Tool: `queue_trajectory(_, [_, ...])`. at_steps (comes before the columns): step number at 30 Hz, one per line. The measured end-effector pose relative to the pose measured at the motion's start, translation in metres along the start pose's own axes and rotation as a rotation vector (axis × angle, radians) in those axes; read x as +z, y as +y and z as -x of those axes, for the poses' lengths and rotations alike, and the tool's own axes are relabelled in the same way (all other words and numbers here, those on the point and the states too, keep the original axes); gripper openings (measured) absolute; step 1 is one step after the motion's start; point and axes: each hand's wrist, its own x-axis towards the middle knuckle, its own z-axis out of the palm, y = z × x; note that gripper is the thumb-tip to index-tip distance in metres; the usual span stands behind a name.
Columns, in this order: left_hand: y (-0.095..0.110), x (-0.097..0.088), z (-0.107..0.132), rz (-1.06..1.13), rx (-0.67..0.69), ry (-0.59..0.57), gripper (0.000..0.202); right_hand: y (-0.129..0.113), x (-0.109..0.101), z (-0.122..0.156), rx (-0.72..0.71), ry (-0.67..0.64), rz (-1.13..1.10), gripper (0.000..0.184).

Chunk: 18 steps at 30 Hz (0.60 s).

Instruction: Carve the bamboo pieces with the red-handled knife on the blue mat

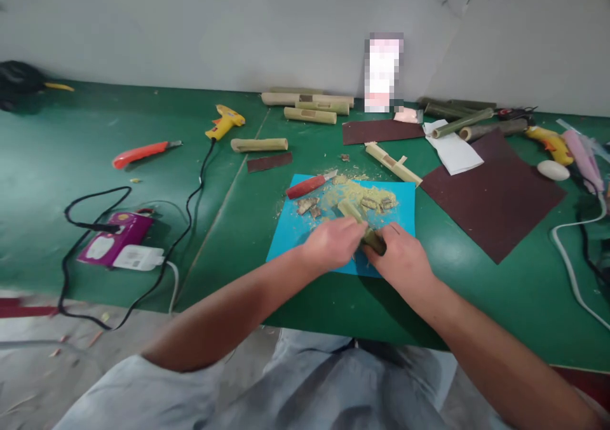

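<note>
A short green bamboo tube [374, 242] slants over a blue sheet [286, 236]. My left hand [333, 242] is closed around its upper part, and a pale stretch of bamboo shows beyond the fingers. At the near end, my right hand [403, 252] grips the tube with thumb and fingers. Whether the left fingers also pinch something small is hidden. Yellowish bamboo dust [355, 193] covers the far half of the sheet. Crumpled brownish scraps [307, 206] lie in it. A red-handled knife [309, 186] rests on the sheet's far left corner.
Cut bamboo tubes [309, 115] lie toward the wall, near a propped, blurred-out phone [382, 74]. Dark brown sandpaper [495, 195] lies right. Left are an orange cutter [143, 154], a yellow glue gun [225, 122] and a purple power strip [119, 236] with trailing cords.
</note>
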Motion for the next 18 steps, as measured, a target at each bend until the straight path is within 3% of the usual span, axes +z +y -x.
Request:
queue_trajectory(2, [0.000, 0.000, -0.001, -0.032, 0.037, 0.022, 0.036, 0.000, -0.001, 0.000, 0.015, -0.011, -0.003, 0.016])
queue_trajectory(6, [0.001, 0.000, -0.003, -0.059, -0.067, 0.121, 0.034, -0.002, -0.004, -0.001, 0.045, -0.041, -0.020, 0.017])
queue_trajectory(11, [0.002, 0.000, -0.001, 0.032, 0.066, 0.085, 0.031, -0.002, -0.007, -0.003, 0.050, -0.048, -0.034, 0.017])
queue_trajectory(15, [-0.020, -0.005, -0.003, 0.050, -0.080, 0.164, 0.028, -0.001, -0.007, -0.004, 0.024, -0.045, -0.056, 0.017])
queue_trajectory(18, [-0.025, -0.007, -0.004, 0.067, -0.178, 0.145, 0.029, 0.000, -0.007, -0.004, 0.015, -0.030, -0.072, 0.014])
